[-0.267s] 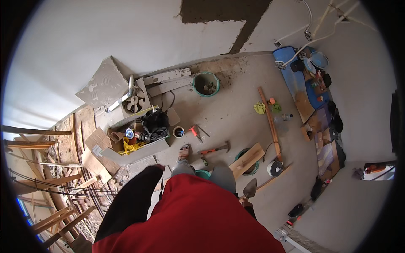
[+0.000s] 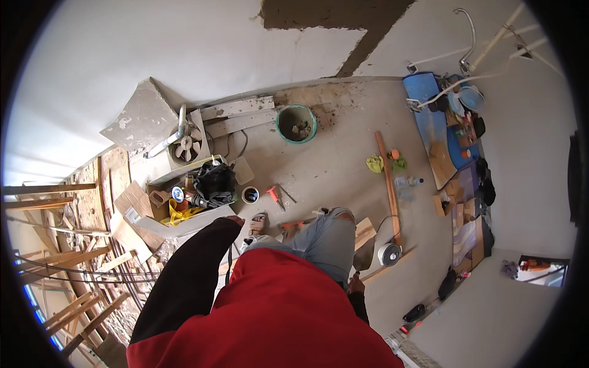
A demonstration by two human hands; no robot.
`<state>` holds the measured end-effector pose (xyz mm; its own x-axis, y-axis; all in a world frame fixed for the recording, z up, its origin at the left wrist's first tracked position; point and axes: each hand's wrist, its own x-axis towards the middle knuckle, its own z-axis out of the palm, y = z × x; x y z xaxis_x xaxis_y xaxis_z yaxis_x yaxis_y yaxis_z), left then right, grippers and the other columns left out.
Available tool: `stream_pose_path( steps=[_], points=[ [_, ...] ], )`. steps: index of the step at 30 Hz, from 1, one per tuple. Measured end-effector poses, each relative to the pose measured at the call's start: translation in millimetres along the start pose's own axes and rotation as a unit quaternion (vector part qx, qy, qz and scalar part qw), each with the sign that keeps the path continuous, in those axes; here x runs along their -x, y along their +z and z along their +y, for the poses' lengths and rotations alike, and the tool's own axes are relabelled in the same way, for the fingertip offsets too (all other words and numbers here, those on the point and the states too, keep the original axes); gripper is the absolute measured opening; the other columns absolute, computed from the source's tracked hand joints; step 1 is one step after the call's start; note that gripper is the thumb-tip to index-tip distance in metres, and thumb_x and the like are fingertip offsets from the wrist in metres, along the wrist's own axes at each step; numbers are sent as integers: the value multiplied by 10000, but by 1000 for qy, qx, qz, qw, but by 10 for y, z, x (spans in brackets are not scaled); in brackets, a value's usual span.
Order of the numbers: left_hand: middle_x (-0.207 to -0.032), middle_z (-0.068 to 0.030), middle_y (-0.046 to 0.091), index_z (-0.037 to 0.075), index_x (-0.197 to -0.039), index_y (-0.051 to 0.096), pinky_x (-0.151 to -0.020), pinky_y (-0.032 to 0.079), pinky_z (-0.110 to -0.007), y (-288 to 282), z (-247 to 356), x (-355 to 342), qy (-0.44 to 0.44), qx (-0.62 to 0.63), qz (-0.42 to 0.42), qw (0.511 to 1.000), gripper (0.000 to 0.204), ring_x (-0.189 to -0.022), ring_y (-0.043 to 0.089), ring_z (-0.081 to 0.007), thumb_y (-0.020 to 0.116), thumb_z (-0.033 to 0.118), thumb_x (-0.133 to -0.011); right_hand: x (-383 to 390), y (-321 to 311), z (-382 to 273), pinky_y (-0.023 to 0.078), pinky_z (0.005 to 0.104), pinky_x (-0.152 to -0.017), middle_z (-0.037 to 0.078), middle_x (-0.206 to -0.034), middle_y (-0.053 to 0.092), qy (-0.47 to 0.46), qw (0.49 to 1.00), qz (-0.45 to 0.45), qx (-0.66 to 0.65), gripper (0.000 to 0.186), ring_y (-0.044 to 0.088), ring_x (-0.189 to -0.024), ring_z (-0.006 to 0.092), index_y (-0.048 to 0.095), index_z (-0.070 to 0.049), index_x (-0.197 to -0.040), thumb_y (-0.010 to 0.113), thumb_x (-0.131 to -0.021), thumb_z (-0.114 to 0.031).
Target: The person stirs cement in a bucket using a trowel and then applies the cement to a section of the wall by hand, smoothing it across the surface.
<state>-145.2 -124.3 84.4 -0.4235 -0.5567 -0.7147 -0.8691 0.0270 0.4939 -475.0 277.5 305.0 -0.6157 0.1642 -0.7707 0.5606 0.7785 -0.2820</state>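
Note:
At my right side, my right hand is closed round the handle of a pointed trowel, its grey blade tilted up past my leg. Part of a wooden board shows just beyond the blade. My left hand reaches out from its black sleeve, nearest to the big cardboard box of tools; its fingers are too small to make out. Past my sandalled foot lie a red-handled tool and a hammer, which my knee partly covers.
Toward the wall stands a green-rimmed bucket with some mix inside. A cup-like tub sits by the box. On the right lie a long wooden strip, a round corded device and a plastic bottle. Loose timber fills the left.
My bent leg has come forward and up, now covering the floor basin and part of the hammer. My left hand has risen slightly, and the trowel has moved up against my leg.

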Motion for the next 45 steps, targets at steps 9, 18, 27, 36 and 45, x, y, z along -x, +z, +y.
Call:
stream_pose_path(
  steps=[9, 18, 27, 36, 45],
  points=[
    [-824, -62, 701, 53, -973, 685, -704, 521, -331, 432, 601, -426, -109, 116, 49, 986, 399, -730, 648, -153, 585, 436, -928, -1945, -205, -2175, 437, 363, -416, 115, -669, 549, -98, 985, -145, 2, 224, 524, -466, 222, 520, -32, -986, 585, -914, -234],
    [-881, -81, 703, 14, -1086, 652, -726, 526, -324, 841, 2280, -738, -204, 337, 134, 909, 401, -769, 661, -161, 576, 381, -942, -2618, 104, -4959, 413, 357, -377, 64, -583, 488, -183, 916, -220, 280, 205, 482, -414, 179, 527, -51, -962, 576, -910, -244],
    [-941, -71, 695, 16, -1107, 627, -757, 518, -304, 671, 2978, -2252, -145, 580, 162, 785, 409, -799, 641, -144, 591, 378, -920, -2861, 1449, -6424, 482, 365, -454, 83, -626, 542, -234, 785, -265, 509, 238, 531, -444, 206, 538, -32, -977, 557, -914, -260],
    [-1168, -44, 601, 153, -1276, 466, -832, 482, -421, 1312, 3420, -4211, -237, 797, 138, 538, 484, -959, 592, -222, 520, 503, -946, -3765, 3927, -6998, 515, 388, -514, 137, -706, 633, -292, 599, -206, 716, 294, 624, -537, 247, 612, -25, -1012, 526, -929, -294],
    [-1550, -90, 280, 200, -1499, 229, -1067, 280, -563, 1905, 3322, -5699, -287, 881, 236, 293, 788, -1395, 284, -373, 405, 688, -906, -4631, 5931, -7010, 492, 351, -465, 94, -696, 553, -92, 388, -240, 885, 368, 543, -517, 217, 547, 8, -987, 460, -990, -349]
  ],
)
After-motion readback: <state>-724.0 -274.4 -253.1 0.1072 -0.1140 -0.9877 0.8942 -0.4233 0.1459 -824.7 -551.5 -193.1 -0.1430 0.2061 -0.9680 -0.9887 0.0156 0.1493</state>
